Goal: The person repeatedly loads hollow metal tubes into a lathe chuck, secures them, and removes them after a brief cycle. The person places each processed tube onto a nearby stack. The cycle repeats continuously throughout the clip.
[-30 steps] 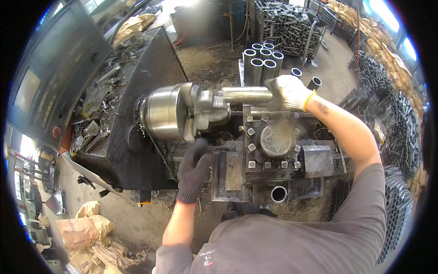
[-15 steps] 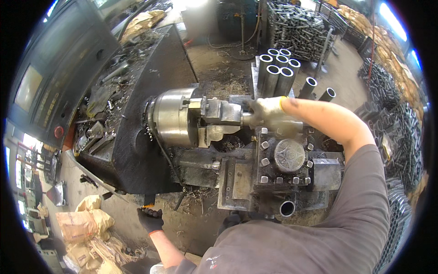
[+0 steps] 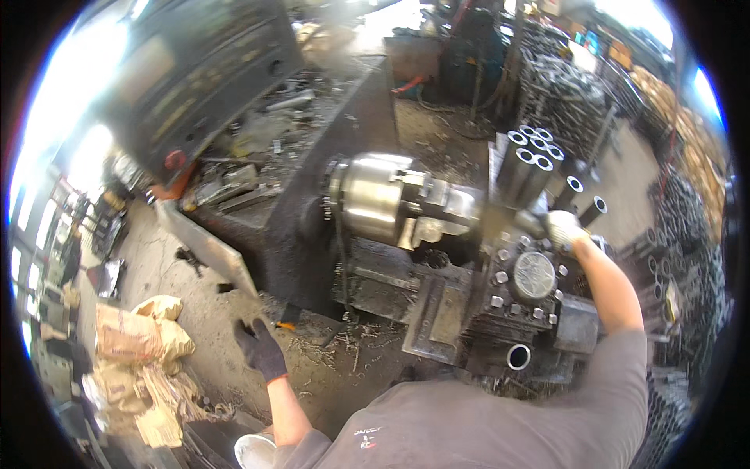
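My left hand (image 3: 262,349), in a dark glove, is open with its fingers apart. It hovers beside an orange-tipped lever (image 3: 286,324) under the lathe's headstock and does not grip it. My right hand (image 3: 564,229), in a whitish glove, reaches beyond the square tool post (image 3: 534,275). Its fingers blur into a dark grey shape, so whether they hold anything is unclear. Left of the tool post is the shiny lathe chuck (image 3: 373,195) with its blocky jaws (image 3: 445,202). A short steel tube (image 3: 518,357) stands upright at the near side of the tool post.
Several upright steel tubes (image 3: 534,160) are grouped behind my right hand, with two more tubes standing apart to their right. Metal parts are piled at the far right. Brown paper sacks (image 3: 141,334) lie at the lower left. Metal chips (image 3: 332,352) litter the floor.
My left hand has come off the orange-tipped lever and opened. My right hand has drawn back rightward from the chuck jaws to behind the tool post. The whole view has shifted.
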`<state>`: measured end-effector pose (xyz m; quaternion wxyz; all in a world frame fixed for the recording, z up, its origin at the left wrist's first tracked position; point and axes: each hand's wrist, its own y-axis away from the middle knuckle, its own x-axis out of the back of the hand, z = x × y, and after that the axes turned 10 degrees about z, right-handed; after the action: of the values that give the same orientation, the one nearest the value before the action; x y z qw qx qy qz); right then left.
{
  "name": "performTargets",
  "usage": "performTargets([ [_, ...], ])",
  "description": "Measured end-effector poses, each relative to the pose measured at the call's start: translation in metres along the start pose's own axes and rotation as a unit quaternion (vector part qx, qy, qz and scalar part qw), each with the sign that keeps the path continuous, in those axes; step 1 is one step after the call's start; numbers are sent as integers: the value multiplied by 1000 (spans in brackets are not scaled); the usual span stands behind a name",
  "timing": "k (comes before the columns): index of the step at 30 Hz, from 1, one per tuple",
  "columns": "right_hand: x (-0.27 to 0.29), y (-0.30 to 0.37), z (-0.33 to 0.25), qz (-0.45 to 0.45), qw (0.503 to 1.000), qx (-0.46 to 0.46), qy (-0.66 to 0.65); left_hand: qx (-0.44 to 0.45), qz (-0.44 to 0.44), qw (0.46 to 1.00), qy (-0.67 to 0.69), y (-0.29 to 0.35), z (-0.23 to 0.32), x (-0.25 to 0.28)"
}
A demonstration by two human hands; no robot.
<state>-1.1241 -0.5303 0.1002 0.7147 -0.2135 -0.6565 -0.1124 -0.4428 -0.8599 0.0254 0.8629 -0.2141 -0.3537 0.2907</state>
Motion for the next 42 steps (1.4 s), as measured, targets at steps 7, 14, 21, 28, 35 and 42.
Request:
performTargets([
  [7, 96, 57, -7, 289, 903, -266, -173, -280, -54, 956, -67, -209, 251, -57],
  [14, 226, 169, -117, 481, 799, -50, -357, -247, -91, 964, -48, -210, 299, -59],
  [21, 181, 206, -263, 212, 817, 288, -453, -227, -630, 630, 393, 93, 245, 132],
  [28, 47, 247, -321, 12, 775, 242, -583, -72, -631, 773, 0, 247, 30, 163],
  [35, -22, 303, -337, -158, 858, 109, -477, 494, -384, 685, -373, 425, -340, 438],
  [42, -30, 332, -505, -193, 838, 345, -376, 605, -161, 723, -292, 619, -392, 602],
])
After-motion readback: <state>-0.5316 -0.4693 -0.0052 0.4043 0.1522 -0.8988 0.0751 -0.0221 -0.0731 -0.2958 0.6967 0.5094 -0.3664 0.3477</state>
